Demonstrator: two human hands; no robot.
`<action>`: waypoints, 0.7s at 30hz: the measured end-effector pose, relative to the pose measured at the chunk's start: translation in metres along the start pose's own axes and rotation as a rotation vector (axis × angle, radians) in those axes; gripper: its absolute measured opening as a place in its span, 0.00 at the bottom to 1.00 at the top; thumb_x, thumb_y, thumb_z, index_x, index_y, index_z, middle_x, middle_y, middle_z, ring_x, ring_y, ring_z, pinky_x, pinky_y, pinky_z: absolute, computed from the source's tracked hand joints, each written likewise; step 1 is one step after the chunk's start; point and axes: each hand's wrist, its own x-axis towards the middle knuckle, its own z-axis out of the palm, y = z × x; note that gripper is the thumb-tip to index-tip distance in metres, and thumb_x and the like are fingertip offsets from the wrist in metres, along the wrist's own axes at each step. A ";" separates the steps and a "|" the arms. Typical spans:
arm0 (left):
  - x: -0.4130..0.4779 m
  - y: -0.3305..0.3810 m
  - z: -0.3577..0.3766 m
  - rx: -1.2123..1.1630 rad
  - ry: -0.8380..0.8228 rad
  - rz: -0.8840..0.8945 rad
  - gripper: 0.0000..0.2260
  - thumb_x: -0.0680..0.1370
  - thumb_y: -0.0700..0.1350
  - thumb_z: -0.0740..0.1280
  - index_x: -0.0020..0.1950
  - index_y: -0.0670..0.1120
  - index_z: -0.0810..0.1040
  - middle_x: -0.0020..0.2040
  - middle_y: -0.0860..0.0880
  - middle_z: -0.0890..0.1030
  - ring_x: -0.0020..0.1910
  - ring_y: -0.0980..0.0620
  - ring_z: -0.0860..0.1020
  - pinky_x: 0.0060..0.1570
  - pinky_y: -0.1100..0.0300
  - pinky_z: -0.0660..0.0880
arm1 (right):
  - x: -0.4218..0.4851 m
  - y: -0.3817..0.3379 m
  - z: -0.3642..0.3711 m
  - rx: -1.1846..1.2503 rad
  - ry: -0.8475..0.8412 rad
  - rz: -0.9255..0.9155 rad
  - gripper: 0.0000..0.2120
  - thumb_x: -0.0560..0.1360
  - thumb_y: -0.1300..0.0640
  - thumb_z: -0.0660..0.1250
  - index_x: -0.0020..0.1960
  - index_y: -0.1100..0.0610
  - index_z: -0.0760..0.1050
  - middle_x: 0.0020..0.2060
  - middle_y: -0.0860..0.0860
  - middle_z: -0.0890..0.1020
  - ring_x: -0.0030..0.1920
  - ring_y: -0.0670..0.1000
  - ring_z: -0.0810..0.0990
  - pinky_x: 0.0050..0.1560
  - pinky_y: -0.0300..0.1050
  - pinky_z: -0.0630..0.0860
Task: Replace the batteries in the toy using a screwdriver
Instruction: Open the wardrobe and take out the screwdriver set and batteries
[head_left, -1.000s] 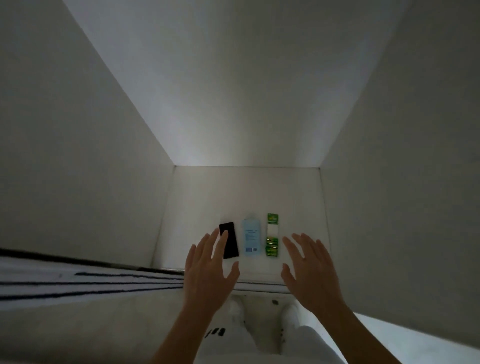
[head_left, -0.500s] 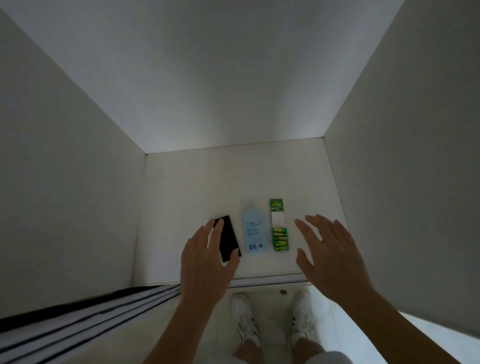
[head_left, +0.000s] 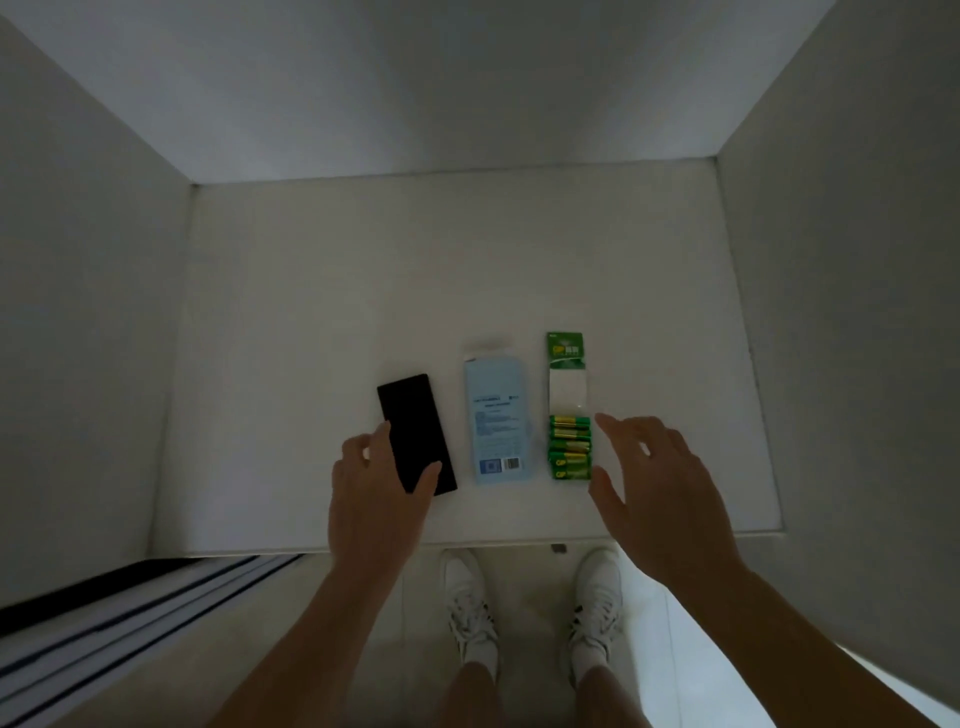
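A flat black rectangular device (head_left: 414, 423) lies on the white table (head_left: 337, 291), near its front edge. My left hand (head_left: 374, 499) holds the device's near end, fingers on its left edge and thumb across its lower right corner. Right of it lies a light blue packet (head_left: 498, 421) with printed text and codes. Further right is a green card pack of batteries (head_left: 570, 447), its upper part torn open. My right hand (head_left: 660, 493) hovers just right of the batteries with fingers spread, holding nothing. No screwdriver shows on its own.
Plain white walls enclose the table on the left, back and right. The table's front edge (head_left: 467, 540) runs just beyond my white shoes (head_left: 470, 603). A striped black and white surface (head_left: 130, 613) lies at the lower left.
The view has tilted down and moved closer to the table. My left hand has come down onto the black device and taken hold of it. My right hand has moved up beside the batteries.
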 end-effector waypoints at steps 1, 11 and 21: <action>0.004 -0.002 0.007 -0.016 -0.003 -0.056 0.34 0.75 0.57 0.72 0.76 0.43 0.66 0.67 0.39 0.71 0.63 0.38 0.72 0.58 0.46 0.74 | 0.001 0.003 0.010 0.043 -0.020 0.042 0.20 0.78 0.51 0.65 0.66 0.59 0.75 0.53 0.57 0.80 0.48 0.56 0.81 0.42 0.46 0.78; 0.030 0.013 0.038 -0.213 0.035 -0.268 0.38 0.69 0.58 0.77 0.72 0.42 0.66 0.63 0.40 0.72 0.62 0.39 0.74 0.61 0.45 0.73 | 0.020 0.006 0.057 0.378 -0.092 0.522 0.20 0.79 0.46 0.65 0.66 0.55 0.71 0.55 0.54 0.76 0.48 0.51 0.75 0.46 0.44 0.69; 0.037 0.026 0.042 -0.635 -0.043 -0.335 0.10 0.81 0.49 0.66 0.55 0.44 0.70 0.46 0.51 0.77 0.41 0.56 0.74 0.35 0.63 0.68 | 0.036 -0.003 0.062 0.388 -0.090 0.614 0.15 0.80 0.44 0.64 0.58 0.55 0.71 0.51 0.51 0.74 0.46 0.52 0.74 0.43 0.45 0.68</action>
